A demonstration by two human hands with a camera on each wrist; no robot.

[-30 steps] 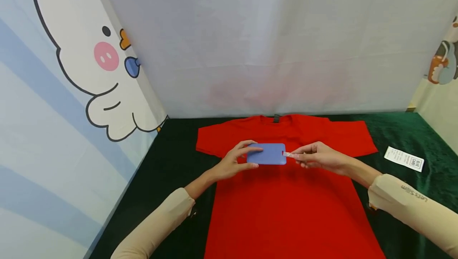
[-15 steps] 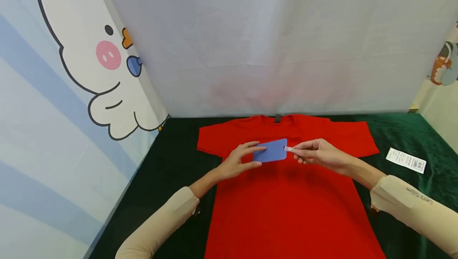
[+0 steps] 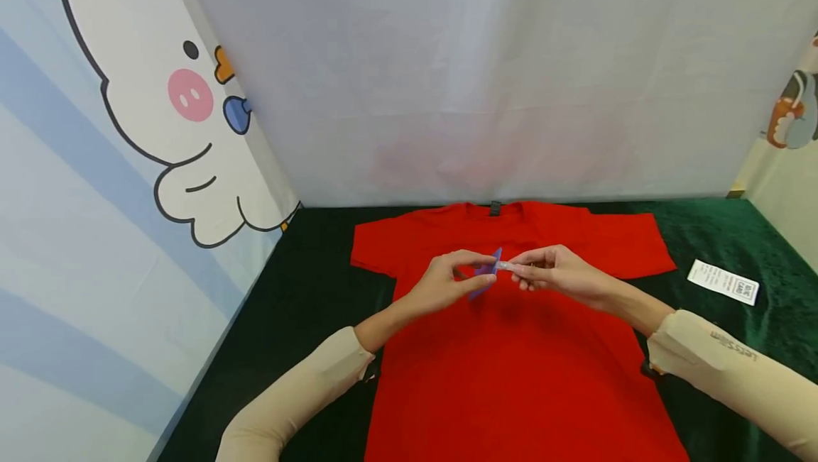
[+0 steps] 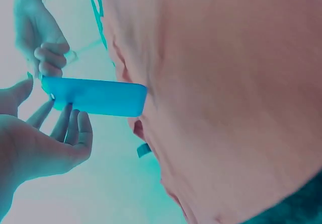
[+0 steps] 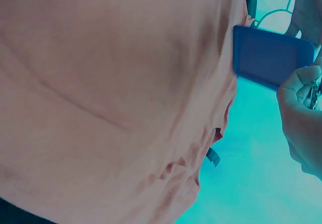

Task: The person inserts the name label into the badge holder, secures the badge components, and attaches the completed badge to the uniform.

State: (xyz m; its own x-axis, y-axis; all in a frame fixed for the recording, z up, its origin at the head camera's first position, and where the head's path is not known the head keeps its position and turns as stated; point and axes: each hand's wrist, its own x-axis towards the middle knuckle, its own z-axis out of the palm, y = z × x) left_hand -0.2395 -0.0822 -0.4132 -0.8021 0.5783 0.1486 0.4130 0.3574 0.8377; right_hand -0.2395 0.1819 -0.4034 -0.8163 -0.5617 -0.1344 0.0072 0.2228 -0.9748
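Observation:
A blue card holder point(image 3: 481, 293) is held above the red T-shirt point(image 3: 511, 370), turned nearly edge-on in the head view. My left hand point(image 3: 441, 284) grips it between thumb and fingertips. On its right side my right hand point(image 3: 562, 272) pinches a short clear strap point(image 3: 505, 265) at the holder's slotted end. In the left wrist view the holder point(image 4: 100, 98) appears as a narrow bar, with left fingers point(image 4: 73, 126) against its underside. From the right wrist the holder point(image 5: 271, 57) shows its broad face; a metal clip point(image 5: 314, 94) sits at the right fingers.
The T-shirt lies spread flat on a dark green cloth point(image 3: 307, 292), collar away from me. A white printed tag point(image 3: 723, 282) lies right of the shirt. A pale curtain point(image 3: 511, 93) stands behind, and a cartoon-printed panel point(image 3: 115, 270) on the left.
The holder has turned from showing its broad face to nearly edge-on. My left hand has shifted right, closer to the right hand, which still pinches the strap.

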